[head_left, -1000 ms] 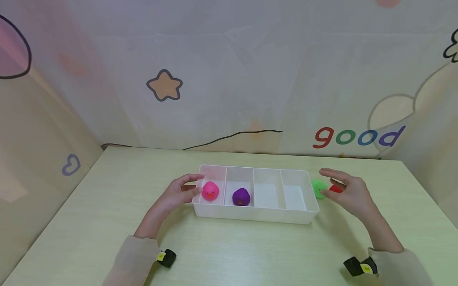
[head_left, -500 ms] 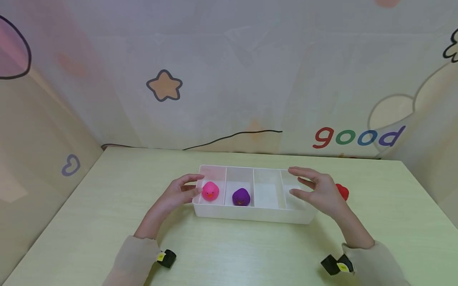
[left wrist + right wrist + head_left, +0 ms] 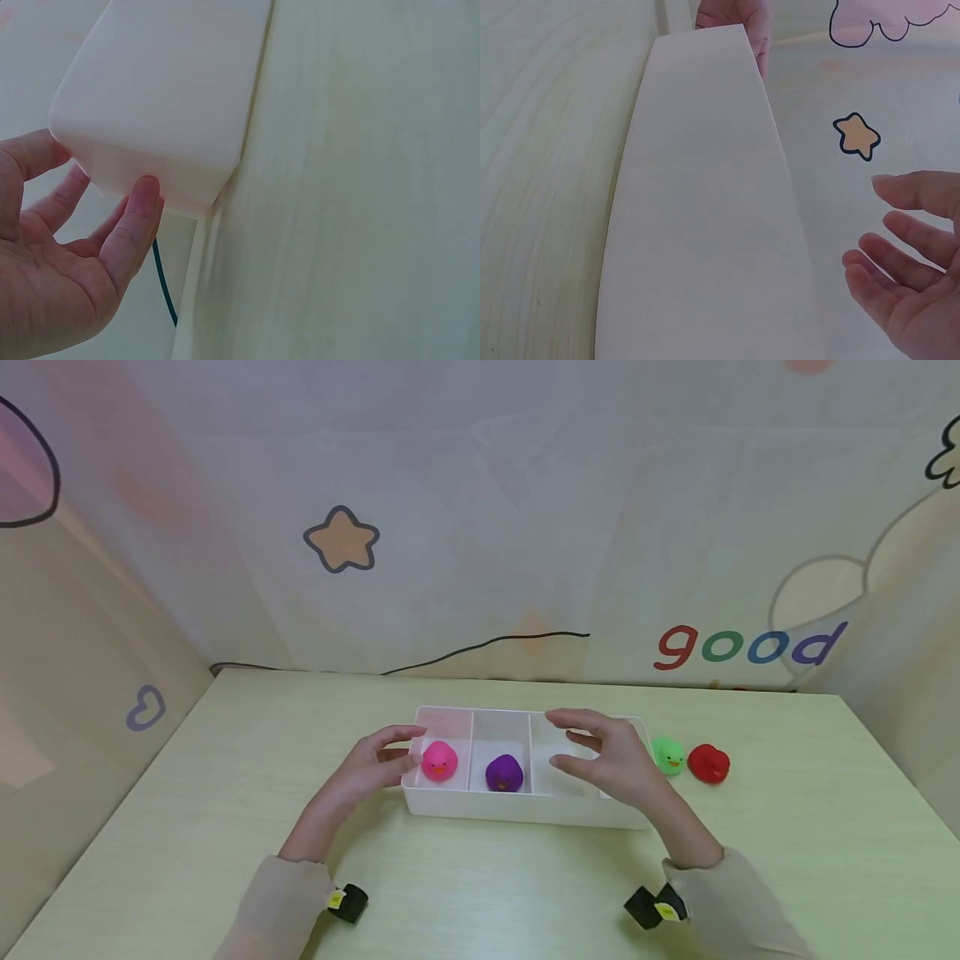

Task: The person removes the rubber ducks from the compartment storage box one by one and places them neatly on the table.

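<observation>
**Divided tray on counter, left hand at its end wall, right hand open above it**

The work surface is a pale yellow-green counter (image 3: 187,827) with a faint wood grain. It is enclosed at the back and both sides by light fabric or paper walls printed with cartoon shapes: an orange star (image 3: 342,538), a small purple heart (image 3: 146,707) on the left wall, and the word "good" (image 3: 750,646) in coloured letters at the right. A thin dark cable (image 3: 487,646) runs along the foot of the back wall.

A white plastic tray (image 3: 517,806) with four compartments lies at the middle of the counter, long side towards the person. A pink rubber duck (image 3: 439,760) sits in the leftmost compartment and a purple rubber duck (image 3: 504,772) in the one next to it. The two right compartments are partly hidden by the right hand. Outside the tray, just beyond its right end, a green rubber duck (image 3: 667,755) and a red rubber duck (image 3: 708,763) stand side by side on the counter.

The left hand (image 3: 371,767) is at the tray's left end. Its fingers (image 3: 135,225) are lightly curved, the thumb tip touching the end wall in the left wrist view, the others reaching round the corner; no firm grip is evident.

The right hand (image 3: 607,758) hovers over the tray's right half, fingers (image 3: 900,251) spread and gently bent. It holds nothing, and contact with the tray cannot be confirmed.
</observation>
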A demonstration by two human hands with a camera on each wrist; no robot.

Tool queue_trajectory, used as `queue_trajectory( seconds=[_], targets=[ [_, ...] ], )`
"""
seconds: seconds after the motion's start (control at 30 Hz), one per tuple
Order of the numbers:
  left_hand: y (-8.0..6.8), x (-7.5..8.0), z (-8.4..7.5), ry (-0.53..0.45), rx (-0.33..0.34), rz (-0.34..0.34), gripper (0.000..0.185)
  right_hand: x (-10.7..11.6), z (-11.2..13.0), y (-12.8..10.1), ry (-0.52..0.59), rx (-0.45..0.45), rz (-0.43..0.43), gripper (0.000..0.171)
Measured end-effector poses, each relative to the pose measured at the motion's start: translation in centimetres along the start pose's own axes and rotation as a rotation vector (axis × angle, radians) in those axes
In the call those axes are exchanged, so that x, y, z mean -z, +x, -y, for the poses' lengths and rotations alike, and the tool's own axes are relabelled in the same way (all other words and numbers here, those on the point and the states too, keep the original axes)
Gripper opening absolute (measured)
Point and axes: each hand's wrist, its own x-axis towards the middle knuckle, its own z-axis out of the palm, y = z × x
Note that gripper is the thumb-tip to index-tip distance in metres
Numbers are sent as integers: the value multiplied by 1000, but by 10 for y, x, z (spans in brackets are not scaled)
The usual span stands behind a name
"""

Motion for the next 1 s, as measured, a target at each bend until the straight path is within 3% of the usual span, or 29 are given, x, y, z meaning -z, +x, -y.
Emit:
queue_trajectory(
  seconds=[0.43, 0.73, 1.0],
  targets=[
    [0, 0, 0, -4, 6, -3, 44, -32, 3, 15, 34, 19, 92, 43],
    [0, 0, 0, -7, 5, -1, 45, -45, 10, 26, -98, -70, 173, 40],
    [0, 0, 0, -4, 3, 3, 44, -58, 14, 37, -351, -73, 248, 33]
  ],
)
